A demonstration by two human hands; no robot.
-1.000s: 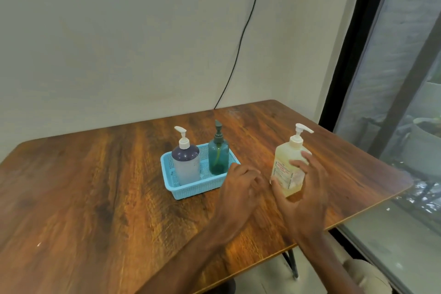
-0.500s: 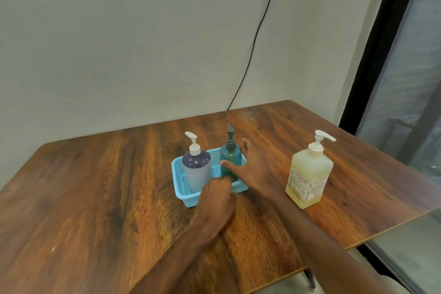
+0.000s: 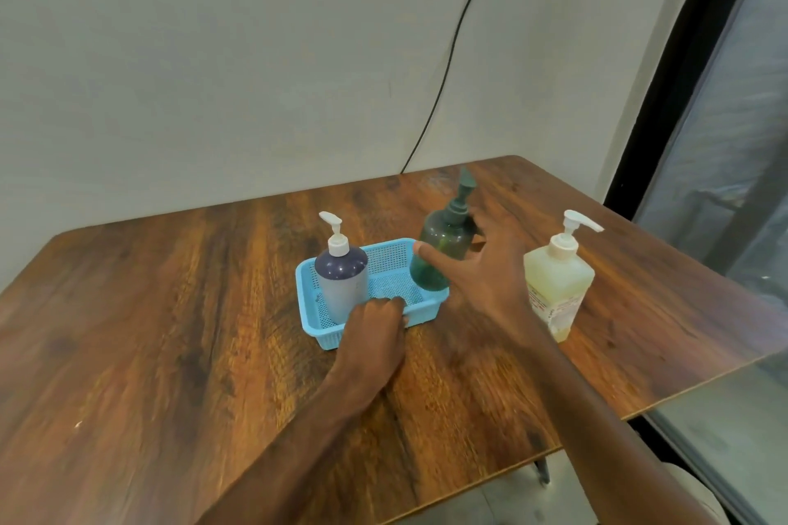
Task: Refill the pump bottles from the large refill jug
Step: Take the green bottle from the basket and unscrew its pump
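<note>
Wooden desk (image 3: 170, 332): green pump bottle (image 3: 439, 251) leaves its blue basket (image 3: 315, 324).
Your right hand (image 3: 490, 273) now grips it, tilted; your left hand (image 3: 375, 328) holds the basket rim. Uncap next.

An off-white wall (image 3: 213, 55) fills the upper left and centre of the frame, softly and evenly lit. A thin black cable (image 3: 453, 51) runs down it from the top edge, curving to meet the far edge of a surface (image 3: 149, 332) of dark, reddish-brown wood grain with rounded corners, which spans the lower half. At the right, a black frame (image 3: 665, 77) borders a tall glass window (image 3: 742, 132), with blurred grey shapes beyond. Below the surface's near edge, at lower right, a dark leg (image 3: 542, 473) and pale floor (image 3: 503, 501) show.
</note>
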